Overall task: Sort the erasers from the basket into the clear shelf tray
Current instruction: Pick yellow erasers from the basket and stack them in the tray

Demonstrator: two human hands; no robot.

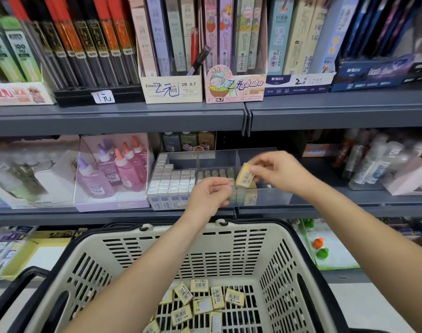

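In the basket, a dozen-odd erasers left; over the part-filled clear shelf tray, pinching one eraser in the right hand, left hand curled, hold unclear.

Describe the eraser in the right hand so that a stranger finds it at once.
Find the clear tray on the middle shelf, above the basket. Over its right part, the right hand pinches one yellow eraser. It alone is held up and tilted; other yellow erasers lie loose in the basket.
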